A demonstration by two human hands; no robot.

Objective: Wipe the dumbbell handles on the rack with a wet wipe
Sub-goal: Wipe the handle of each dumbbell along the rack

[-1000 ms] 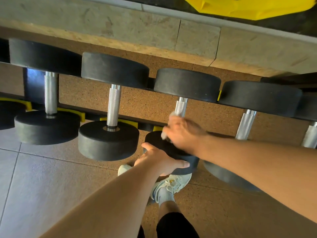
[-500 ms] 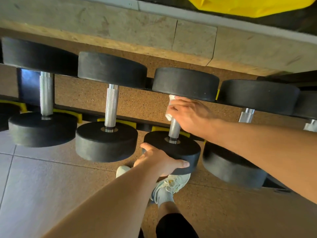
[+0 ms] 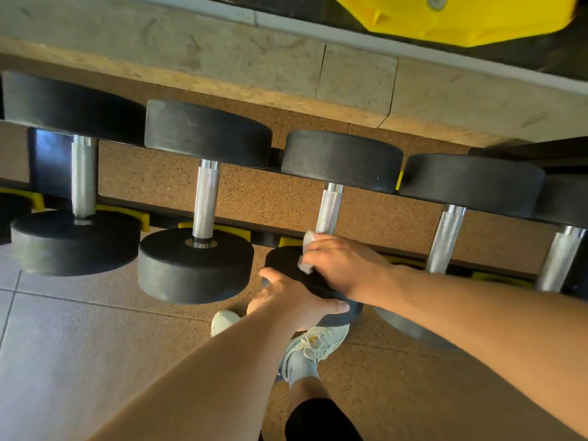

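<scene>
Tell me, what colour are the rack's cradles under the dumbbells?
Yellow cradles, seen best in the head view.

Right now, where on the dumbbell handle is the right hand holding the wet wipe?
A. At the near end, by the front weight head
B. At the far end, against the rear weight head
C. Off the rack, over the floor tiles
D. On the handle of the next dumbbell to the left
A: the right hand grips the wet wipe round the near end of the dumbbell handle, whose far part shows bare.
</scene>
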